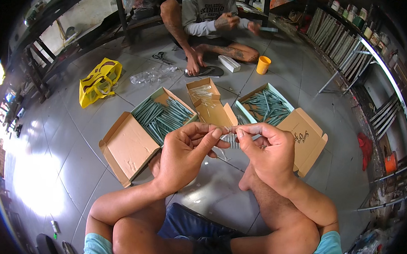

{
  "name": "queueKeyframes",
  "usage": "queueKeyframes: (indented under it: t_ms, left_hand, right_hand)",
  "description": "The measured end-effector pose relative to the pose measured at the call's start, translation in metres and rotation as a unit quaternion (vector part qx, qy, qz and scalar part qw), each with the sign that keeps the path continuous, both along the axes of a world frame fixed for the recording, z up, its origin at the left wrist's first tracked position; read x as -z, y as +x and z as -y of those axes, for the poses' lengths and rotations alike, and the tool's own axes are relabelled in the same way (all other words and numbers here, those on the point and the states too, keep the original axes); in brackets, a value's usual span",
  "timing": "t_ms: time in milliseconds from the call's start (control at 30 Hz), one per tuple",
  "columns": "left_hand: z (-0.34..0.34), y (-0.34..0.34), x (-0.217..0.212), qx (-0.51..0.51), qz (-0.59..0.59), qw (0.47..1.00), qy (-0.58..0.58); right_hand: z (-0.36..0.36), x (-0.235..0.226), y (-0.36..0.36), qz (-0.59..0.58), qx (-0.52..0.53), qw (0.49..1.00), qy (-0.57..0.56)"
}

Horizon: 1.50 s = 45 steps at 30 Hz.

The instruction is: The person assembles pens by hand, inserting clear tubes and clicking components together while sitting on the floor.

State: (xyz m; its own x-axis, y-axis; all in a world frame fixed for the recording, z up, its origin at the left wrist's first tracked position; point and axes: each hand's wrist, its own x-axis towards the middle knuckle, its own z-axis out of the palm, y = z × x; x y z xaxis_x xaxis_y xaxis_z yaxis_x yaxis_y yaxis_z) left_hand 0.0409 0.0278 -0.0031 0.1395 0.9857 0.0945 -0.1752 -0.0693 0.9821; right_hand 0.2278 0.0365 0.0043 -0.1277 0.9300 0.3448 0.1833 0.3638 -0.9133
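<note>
Pinching a thin clear plastic sleeve (231,130) between both hands, left (183,154) and right (267,151).

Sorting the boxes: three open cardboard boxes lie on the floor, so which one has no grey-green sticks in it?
The small middle box, which holds only clear wrappers; the left box and right box are full of sticks.

Left hand (183,153) and right hand (269,151) pinch fingertip to fingertip.

sleeve (231,138): clear glossy plastic | boxes (128,147): matt brown cardboard | floor (79,164): smooth glossy tile
</note>
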Motion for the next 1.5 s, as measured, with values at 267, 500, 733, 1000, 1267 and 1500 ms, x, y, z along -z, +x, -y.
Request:
queueKeyframes:
  t_ms: [267, 500, 733, 1000, 1267, 1500]
  left_hand:
    - [0.000, -0.001, 0.000, 0.006, -0.006, 1.000, -0.006]
    - [0.000, -0.004, -0.004, 0.005, 0.011, 1.000, -0.009]
    - [-0.002, -0.006, -0.003, 0.006, 0.012, 1.000, -0.018]
    - [0.000, 0.001, -0.001, 0.002, 0.024, 1.000, -0.001]
    - [-0.001, 0.004, -0.001, -0.019, 0.026, 0.999, 0.005]
    - [-0.004, 0.003, 0.004, -0.016, 0.030, 0.999, -0.003]
  right_hand:
    - [-0.001, 0.000, -0.002, 0.002, 0.022, 1.000, 0.001]
    - [-0.005, 0.004, 0.004, -0.004, 0.046, 0.999, -0.009]
    - [-0.005, 0.002, 0.008, 0.017, 0.039, 0.999, -0.025]
    - [-0.004, 0.003, -0.001, -0.056, 0.014, 0.998, -0.007]
    - [-0.011, 0.010, -0.007, -0.059, -0.003, 0.997, 0.049]
    - [-0.010, 0.004, -0.008, -0.011, 0.024, 0.998, 0.051]
